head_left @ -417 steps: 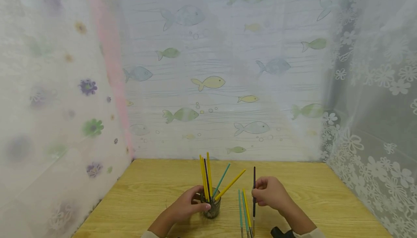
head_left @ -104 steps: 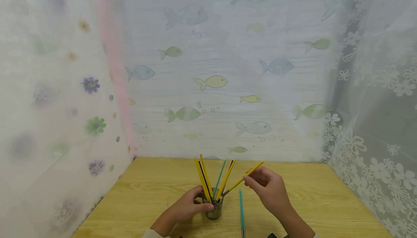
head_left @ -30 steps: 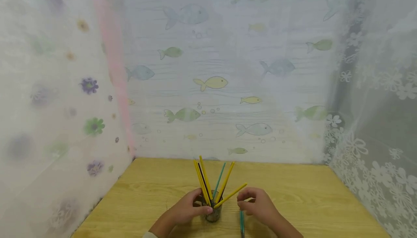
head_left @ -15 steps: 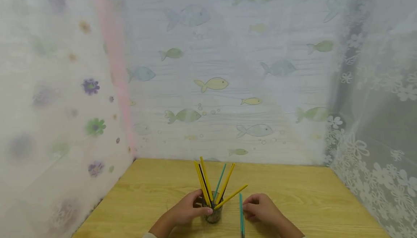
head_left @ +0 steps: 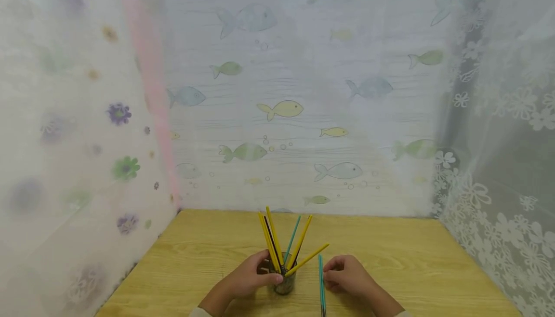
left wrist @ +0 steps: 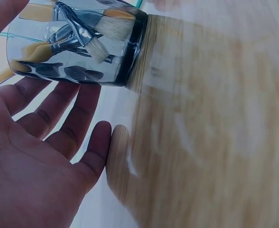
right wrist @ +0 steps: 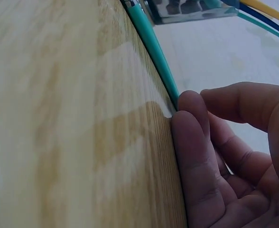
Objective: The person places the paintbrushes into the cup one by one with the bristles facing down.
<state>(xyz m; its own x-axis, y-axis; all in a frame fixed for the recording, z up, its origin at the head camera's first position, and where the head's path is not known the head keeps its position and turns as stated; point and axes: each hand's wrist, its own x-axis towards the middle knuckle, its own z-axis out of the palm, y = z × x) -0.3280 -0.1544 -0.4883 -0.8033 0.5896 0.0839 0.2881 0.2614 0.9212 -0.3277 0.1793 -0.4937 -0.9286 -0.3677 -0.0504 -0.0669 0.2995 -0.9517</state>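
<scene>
You are working low in the middle of the head view, on a wooden table [head_left: 412, 269] that is filling the bottom of the frame. Largest of the things in hand is the clear glass jar [head_left: 284, 283], standing upright at bottom centre with yellow, teal and dark brushes [head_left: 277, 240] fanning out of it. Your left hand [head_left: 248, 278] is curling around the jar's left side; in the left wrist view the fingers [left wrist: 54, 118] are lying loosely spread beside the glass, so whether they are actually gripping it is hard to tell. The jar is probably rigid, smooth and breakable, so you are best steadying it low on the wall.

Just right of it, the teal brush [head_left: 321, 283] is lying flat on the wood, pointing away from you. Your right hand [head_left: 347, 278] is resting beside it, fingertips [right wrist: 189, 107] touching its handle [right wrist: 156, 61], not yet pinching. It is likely light, stiff and apt to roll; take it mid-handle.
</scene>
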